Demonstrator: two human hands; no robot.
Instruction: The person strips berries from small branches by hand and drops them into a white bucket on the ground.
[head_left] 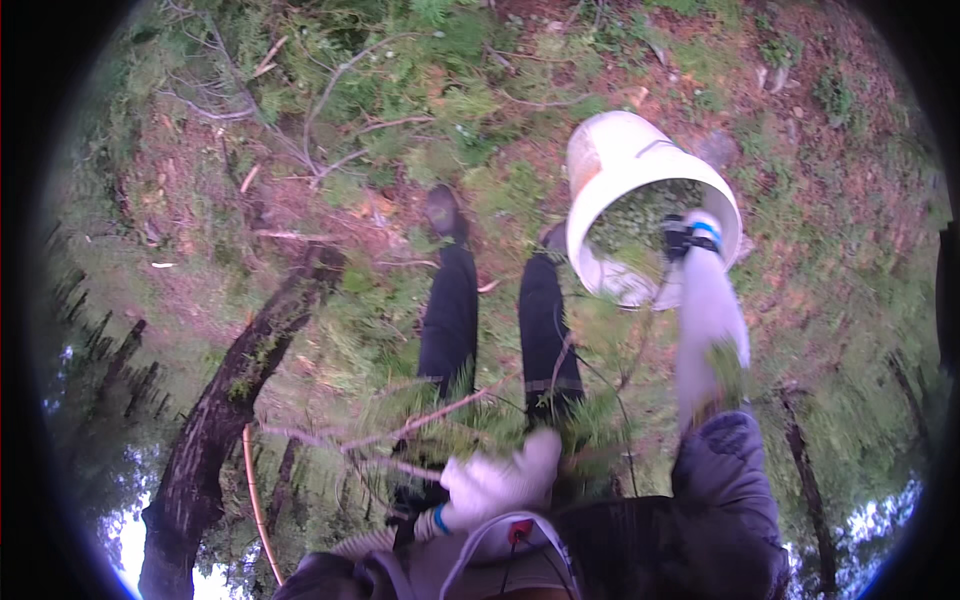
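"Reaching where, that right hand (704, 224)?"
"Into the white bucket (608, 150), two o'clock; fingers hidden, so spread or pinching I cannot tell."
"Left hand (508, 478)?"
"Gloved, six o'clock, among branches (440, 411); grip unclear."

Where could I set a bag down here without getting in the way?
The most open ground lies right of the white bucket, under low growth; another fairly open patch lies left of the dark trunk. It's crowded around the gloved left hand, among branches, and at the bucket's mouth, by the right hand.
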